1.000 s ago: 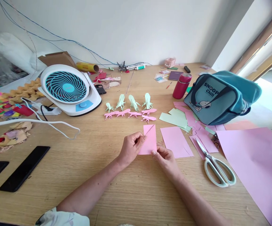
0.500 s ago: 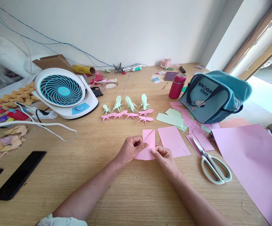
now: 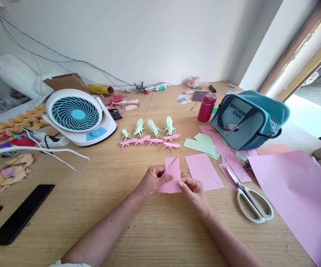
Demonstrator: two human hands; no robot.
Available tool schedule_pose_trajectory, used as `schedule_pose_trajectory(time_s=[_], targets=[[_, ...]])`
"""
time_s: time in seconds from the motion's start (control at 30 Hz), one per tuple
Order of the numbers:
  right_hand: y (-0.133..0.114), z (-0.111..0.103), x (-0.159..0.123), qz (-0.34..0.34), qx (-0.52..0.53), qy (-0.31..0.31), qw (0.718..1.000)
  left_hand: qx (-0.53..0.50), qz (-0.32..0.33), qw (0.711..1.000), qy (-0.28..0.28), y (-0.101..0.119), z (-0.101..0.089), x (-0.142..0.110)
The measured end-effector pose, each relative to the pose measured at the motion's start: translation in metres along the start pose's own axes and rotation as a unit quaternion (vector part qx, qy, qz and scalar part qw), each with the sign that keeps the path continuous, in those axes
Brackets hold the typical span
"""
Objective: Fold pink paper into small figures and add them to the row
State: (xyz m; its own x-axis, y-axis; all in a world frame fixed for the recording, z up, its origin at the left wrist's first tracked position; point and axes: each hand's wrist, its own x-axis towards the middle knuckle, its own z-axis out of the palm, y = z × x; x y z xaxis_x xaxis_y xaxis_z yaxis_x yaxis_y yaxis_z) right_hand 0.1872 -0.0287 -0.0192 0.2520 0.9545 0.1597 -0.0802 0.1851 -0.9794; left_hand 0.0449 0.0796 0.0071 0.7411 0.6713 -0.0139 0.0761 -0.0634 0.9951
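A folded piece of pink paper (image 3: 172, 167) is held up between my two hands, with a diagonal crease near its top. My left hand (image 3: 152, 181) grips its left side, the thumb lying across the front. At the lower right edge my right hand (image 3: 194, 190) pinches the paper between thumb and fingers. Just right of it a flat pink sheet (image 3: 205, 171) lies on the table. Beyond my hands stand pink folded paper insects (image 3: 155, 141) in a row, with green folded paper insects (image 3: 154, 127) behind them.
Scissors (image 3: 252, 202) lie at the right beside a large pink sheet (image 3: 294, 196). Green paper pieces (image 3: 200, 144), a blue bag (image 3: 241, 122) and a red flask (image 3: 207, 107) are behind. A fan (image 3: 78, 115) stands left, near a white cable (image 3: 65, 149) and a black phone-like slab (image 3: 21, 214).
The whole view has shifted slightly, so the table sits lower in the picture. The pink paper is turned a little, its right edge now showing; both hands keep their grip.
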Motion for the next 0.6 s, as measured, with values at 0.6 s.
schedule_pose_trajectory(time_s=[0.6], targets=[[-0.009,-0.158,-0.115,0.037,-0.635,0.253,0.729,-0.094,0.029,0.988,0.119,0.035,-0.007,-0.002]])
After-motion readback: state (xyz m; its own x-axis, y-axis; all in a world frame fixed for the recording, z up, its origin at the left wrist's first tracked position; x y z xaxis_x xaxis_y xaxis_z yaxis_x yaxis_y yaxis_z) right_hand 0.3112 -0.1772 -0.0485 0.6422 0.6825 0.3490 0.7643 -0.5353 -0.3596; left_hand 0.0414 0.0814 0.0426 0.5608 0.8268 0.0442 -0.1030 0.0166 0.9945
